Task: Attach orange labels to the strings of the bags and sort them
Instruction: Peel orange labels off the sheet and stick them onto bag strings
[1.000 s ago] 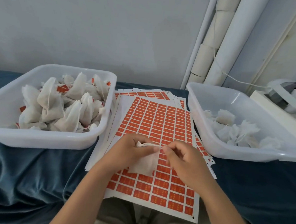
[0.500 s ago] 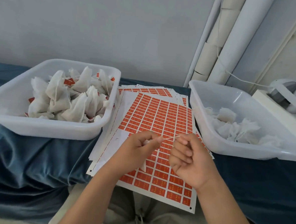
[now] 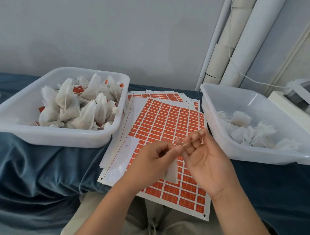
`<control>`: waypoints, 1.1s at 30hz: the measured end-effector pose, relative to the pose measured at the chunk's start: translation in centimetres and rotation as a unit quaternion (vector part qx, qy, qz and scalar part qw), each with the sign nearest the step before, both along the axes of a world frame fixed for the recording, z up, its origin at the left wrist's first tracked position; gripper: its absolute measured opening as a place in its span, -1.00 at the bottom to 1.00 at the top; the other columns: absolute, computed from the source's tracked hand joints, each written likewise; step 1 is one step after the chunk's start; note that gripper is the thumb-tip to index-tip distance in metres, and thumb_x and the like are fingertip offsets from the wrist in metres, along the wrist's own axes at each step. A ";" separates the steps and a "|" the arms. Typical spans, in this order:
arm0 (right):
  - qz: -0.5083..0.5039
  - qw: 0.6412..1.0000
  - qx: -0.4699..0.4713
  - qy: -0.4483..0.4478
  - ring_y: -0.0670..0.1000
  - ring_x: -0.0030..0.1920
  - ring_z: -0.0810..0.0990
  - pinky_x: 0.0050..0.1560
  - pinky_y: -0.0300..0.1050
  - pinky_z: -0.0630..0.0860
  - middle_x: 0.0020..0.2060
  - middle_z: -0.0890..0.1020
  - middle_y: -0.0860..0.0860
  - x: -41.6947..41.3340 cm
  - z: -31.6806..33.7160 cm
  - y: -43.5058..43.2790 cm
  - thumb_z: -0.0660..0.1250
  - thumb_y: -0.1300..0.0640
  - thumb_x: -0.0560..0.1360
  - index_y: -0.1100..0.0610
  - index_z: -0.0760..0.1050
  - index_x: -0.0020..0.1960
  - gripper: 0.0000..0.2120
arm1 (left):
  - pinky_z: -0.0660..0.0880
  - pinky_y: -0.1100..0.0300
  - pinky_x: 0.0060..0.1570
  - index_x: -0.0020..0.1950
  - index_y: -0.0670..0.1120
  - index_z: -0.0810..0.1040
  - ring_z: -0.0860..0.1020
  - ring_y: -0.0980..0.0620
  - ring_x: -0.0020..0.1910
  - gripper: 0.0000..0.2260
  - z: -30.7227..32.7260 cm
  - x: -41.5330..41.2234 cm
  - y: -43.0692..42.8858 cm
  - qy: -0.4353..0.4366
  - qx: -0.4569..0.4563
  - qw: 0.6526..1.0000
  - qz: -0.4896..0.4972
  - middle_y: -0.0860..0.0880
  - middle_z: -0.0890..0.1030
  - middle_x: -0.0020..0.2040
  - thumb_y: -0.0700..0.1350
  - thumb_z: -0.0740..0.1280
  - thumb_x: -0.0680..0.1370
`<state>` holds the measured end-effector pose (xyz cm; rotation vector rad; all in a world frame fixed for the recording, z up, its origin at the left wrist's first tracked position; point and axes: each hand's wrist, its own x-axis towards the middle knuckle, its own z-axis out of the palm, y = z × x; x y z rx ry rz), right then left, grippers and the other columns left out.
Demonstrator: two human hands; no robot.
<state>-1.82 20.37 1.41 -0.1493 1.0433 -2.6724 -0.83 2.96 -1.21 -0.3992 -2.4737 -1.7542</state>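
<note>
Since the earlier frame the right hand (image 3: 207, 162) has rolled palm-up. Its curled fingers (image 3: 201, 133) pinch the thin string (image 3: 187, 144), which runs taut, down-left, to the left hand (image 3: 155, 161), pinching the soft white mesh bag (image 3: 171, 173) at its neck. Both hang over the label sheet (image 3: 168, 121) near its front edge; its glossy orange labels (image 3: 188, 189) lie directly below, likely nearest the right hand.

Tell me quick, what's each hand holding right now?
Left hand: holds the white bag, pinching its string.
Right hand: pinches the string's other end.
</note>
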 end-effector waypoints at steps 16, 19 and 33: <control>-0.094 0.970 0.205 -0.085 -0.09 -0.44 0.37 -0.39 -0.24 0.40 -0.32 0.51 0.00 -1.7 -3.5 -0.1 0.32 -0.04 0.68 0.04 0.64 -0.17 -0.70 | 0.56 0.09 0.10 0.51 0.07 0.43 0.58 0.17 -0.04 -0.53 -0.3 -1.0 -7.2 -0.171 -0.084 0.951 0.242 0.13 0.64 0.15 0.21 0.33 0.65; -0.089 0.968 0.215 -0.092 -0.09 -0.47 0.35 -0.46 -0.24 0.39 -0.35 0.50 -0.01 -1.5 -2.6 0.0 0.37 -0.04 0.65 0.08 0.63 -0.11 -0.75 | 0.48 0.35 -0.22 0.48 0.04 0.45 0.65 0.13 -0.16 -0.51 0.1 -0.6 -7.2 -0.159 -0.066 0.954 0.246 0.06 0.68 -0.08 0.10 0.46 0.60; -0.151 0.729 0.615 0.258 -0.49 0.20 0.45 -0.07 -0.62 0.42 0.08 0.45 -0.67 3.3 0.0 -5.1 0.16 -0.56 0.47 -0.51 0.51 0.12 -0.68 | 0.73 0.06 -0.10 -0.03 0.23 0.73 0.78 0.00 -0.11 -0.91 3.1 3.5 -6.1 -0.148 0.113 0.979 0.077 0.06 0.78 -0.06 0.10 0.42 0.61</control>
